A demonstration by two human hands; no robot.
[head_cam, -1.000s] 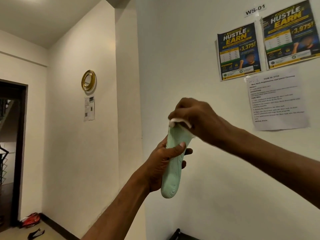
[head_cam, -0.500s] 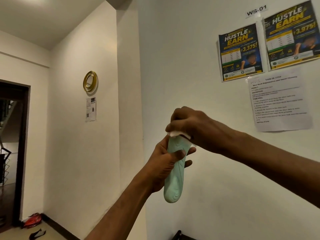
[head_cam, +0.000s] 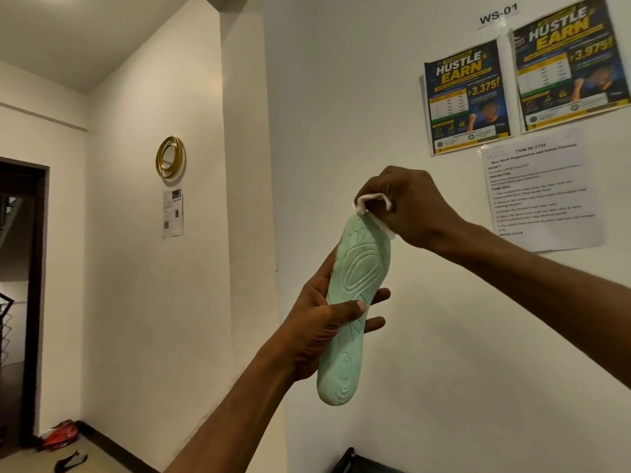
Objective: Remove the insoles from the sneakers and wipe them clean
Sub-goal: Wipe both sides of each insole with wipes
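A pale green insole (head_cam: 351,312) stands nearly upright in front of the white wall, its patterned underside facing me. My left hand (head_cam: 317,322) grips it around the middle, thumb across the front and fingers behind. My right hand (head_cam: 406,206) pinches a small white wipe (head_cam: 372,208) and presses it on the insole's top end. No sneakers are in view.
Two posters (head_cam: 467,97) and a printed task sheet (head_cam: 543,192) hang on the wall at the right. A gold ring ornament (head_cam: 170,157) hangs on the left wall. A dark doorway (head_cam: 20,295) opens at far left, with red footwear (head_cam: 59,435) on the floor beside it.
My right hand with the wipe has slid up from the insole's upper part to its very tip. The left hand now holds the insole turned, so more of its patterned face shows.
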